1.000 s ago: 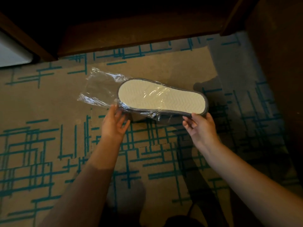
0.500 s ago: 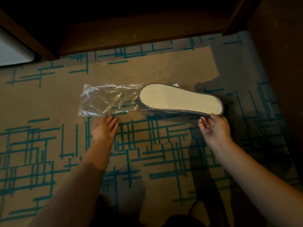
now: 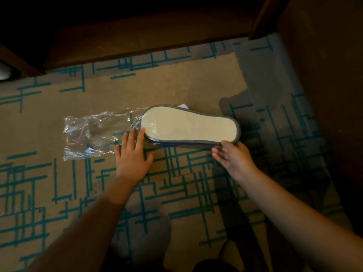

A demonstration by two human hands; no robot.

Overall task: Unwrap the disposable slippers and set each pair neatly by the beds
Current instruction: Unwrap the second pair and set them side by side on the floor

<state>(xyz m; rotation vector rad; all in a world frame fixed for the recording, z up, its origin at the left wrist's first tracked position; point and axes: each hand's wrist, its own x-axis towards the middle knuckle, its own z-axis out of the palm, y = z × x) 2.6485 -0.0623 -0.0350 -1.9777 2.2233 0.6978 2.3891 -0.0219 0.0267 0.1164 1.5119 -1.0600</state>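
A pair of disposable slippers (image 3: 188,124), stacked flat with a cream sole facing up and a grey rim, lies across the patterned carpet. Its left end still sits inside the mouth of a clear plastic wrapper (image 3: 92,134), which lies crumpled and flat to the left. My left hand (image 3: 133,154) rests palm down with fingers spread on the wrapper's near right corner, fingertips touching the slippers' left end. My right hand (image 3: 233,156) pinches the near edge of the slippers' right end.
Dark wooden furniture (image 3: 137,42) runs along the far side, and a dark wooden panel (image 3: 324,95) stands at the right. The beige carpet with teal lines (image 3: 59,193) covers the floor. A white object (image 3: 3,72) shows at the far left edge.
The slippers have slid right, mostly out of the wrapper. The wrapper now lies flat on the carpet. My left hand has let go and moved right, flattening onto the wrapper by the slippers' end.
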